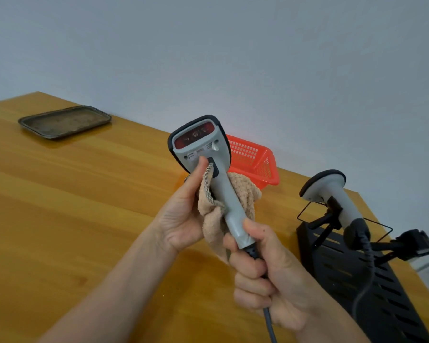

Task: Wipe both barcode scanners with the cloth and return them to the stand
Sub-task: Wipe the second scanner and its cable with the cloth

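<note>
A: Hand states?

B: Right hand fisted around the base of the raised grey scanner, where its cable exits. Left hand presses the beige cloth against the handle, thumb beside the trigger.

A: Second scanner?

B: Second scanner sits on the black stand at the right, head up.

A: Other items on the wooden table?

B: Orange basket behind the held scanner; dark tray far left.
</note>
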